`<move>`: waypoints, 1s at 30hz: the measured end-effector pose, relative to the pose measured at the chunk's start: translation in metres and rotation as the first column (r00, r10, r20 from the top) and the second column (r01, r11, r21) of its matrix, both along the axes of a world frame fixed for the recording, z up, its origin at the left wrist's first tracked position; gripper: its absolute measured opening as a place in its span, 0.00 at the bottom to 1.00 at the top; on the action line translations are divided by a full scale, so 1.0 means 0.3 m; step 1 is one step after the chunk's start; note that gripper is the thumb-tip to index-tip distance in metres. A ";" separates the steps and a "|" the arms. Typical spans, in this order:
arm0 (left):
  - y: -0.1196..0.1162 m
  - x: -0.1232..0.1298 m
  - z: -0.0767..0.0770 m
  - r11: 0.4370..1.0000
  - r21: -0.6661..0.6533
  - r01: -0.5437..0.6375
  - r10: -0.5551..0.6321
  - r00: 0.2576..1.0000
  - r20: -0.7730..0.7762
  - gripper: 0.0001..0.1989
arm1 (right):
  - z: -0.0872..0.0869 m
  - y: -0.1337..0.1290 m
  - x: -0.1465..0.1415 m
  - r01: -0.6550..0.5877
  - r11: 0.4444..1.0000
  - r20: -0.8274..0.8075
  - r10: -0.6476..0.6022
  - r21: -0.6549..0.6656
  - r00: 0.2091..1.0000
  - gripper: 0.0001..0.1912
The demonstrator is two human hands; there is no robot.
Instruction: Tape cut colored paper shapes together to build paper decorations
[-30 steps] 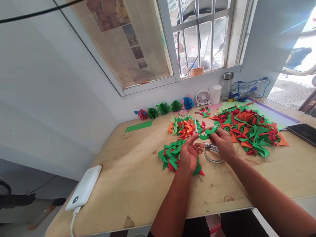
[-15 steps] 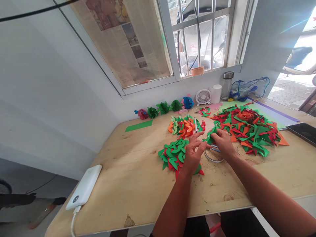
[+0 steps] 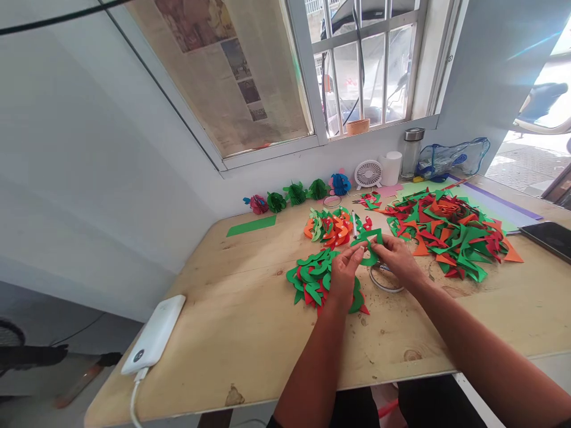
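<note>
Between my two hands is a green paper cutout, with curved edges and an open middle. My left hand pinches its left side with thumb and fingertips. My right hand grips its right side, fingers closed. Under the right hand lies a pale ring, partly covered, and a slim metallic item beside it that I cannot make out. Close by my left hand is a pile of curved green and red paper cutouts. Behind it sits a smaller pile of orange, red and green cutouts with white spots.
A large heap of red, green and orange scraps lies right. A white pen, small fan, glass bottle, phone and power bank are on the wooden table. Paper honeycomb figures line the wall.
The green cutout has turned and opened out, moving slightly left. My left hand's spread fingers have closed onto it, while my right hand keeps hold.
</note>
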State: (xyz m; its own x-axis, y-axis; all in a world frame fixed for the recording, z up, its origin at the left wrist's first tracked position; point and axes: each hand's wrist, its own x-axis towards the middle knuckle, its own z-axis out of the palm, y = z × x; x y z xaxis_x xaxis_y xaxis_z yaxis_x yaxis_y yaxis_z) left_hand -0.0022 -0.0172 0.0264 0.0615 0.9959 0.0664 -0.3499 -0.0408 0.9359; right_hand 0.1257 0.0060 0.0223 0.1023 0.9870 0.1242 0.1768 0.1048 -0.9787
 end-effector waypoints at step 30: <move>0.031 -0.011 -0.038 0.985 0.017 -0.170 0.170 0.985 -0.039 0.09 | 0.006 -0.009 -0.019 -0.159 0.986 -0.159 0.149 -0.055 0.976 0.18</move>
State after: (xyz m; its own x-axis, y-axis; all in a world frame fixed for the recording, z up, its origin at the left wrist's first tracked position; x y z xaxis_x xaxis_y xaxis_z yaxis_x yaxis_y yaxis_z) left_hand -0.0056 -0.0078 0.0150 -0.1058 0.9911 0.0809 -0.2992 -0.1093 0.9479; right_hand 0.1200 0.0034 0.0241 -0.0387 0.9979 0.0518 0.0103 0.0522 -0.9986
